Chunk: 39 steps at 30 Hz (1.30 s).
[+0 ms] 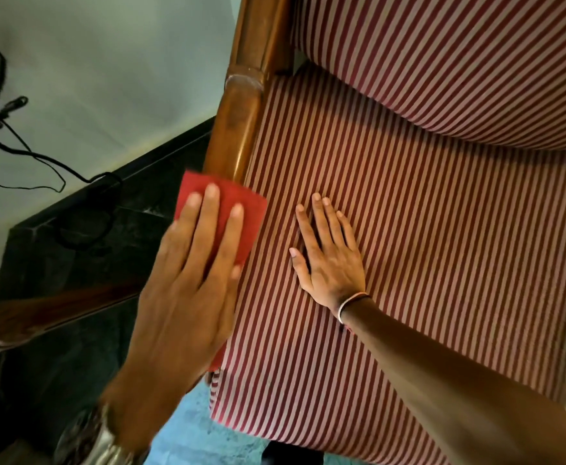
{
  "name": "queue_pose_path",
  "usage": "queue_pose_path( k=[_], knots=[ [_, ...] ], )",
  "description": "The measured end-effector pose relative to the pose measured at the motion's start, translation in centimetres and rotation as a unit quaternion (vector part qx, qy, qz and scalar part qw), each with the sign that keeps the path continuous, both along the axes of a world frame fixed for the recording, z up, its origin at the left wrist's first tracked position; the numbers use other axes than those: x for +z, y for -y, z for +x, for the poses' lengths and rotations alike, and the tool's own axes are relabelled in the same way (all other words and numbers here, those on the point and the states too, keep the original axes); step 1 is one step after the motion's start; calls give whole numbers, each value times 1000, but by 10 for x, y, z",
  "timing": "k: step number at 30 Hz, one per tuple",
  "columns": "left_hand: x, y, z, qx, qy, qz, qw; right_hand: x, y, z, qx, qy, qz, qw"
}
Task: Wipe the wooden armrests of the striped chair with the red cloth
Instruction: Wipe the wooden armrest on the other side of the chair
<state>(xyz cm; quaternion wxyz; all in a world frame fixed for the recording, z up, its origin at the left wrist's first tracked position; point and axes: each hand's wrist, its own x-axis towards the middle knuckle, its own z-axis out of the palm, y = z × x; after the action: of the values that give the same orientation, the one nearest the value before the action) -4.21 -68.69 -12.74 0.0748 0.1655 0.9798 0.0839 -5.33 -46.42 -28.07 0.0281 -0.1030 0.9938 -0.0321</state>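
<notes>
No text, label, brand, number or sign can be read anywhere, not on the striped chair (409, 229) and not on the things around it

The armrest (238, 119) is glossy brown wood, scuffed pale near its joint. The seat (392, 246) is ribbed, matt striped cloth. The red cloth (231, 199) looks smooth and matt.
</notes>
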Motion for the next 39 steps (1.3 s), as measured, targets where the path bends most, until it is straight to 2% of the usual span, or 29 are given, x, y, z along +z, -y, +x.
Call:
queue_pose_path(
  k=[3,8,10,16,23,26,29,31,34,37,39],
  knots=[
    [-4,2,-11,-9,-9,0,1000,-1,1,0,-2,-2,1,1000],
    [-3,-25,-87,16,-28,19,999,-1,0,-1,1,-3,-1,1000],
    [-4,-23,-81,20,-29,21,999,0,-1,0,2,2,-5,1000],
    [-4,3,4,0,-9,1,1000,2,1,-1,-1,7,-10,1000],
    [-6,-24,-83,17,-45,13,999,4,1,0,0,12,-15,1000],
    [-6,-27,-78,22,-49,-6,999,13,1,1,-4,35,-27,999],
    [-5,-17,-47,19,-37,-12,999,30,9,-3,-36,68,-96,992],
    [-3,-10,-27,18,-27,-17,999,44,16,-8,-82,93,-173,977],
    [1,-3,-14,13,-3,16,1000,64,32,-17,-137,130,-308,932],
    [8,4,-14,36,50,156,986,87,53,-26,-178,133,-469,855],
    [10,10,-11,113,76,241,961,103,67,-33,-209,131,-551,797]
  ],
)
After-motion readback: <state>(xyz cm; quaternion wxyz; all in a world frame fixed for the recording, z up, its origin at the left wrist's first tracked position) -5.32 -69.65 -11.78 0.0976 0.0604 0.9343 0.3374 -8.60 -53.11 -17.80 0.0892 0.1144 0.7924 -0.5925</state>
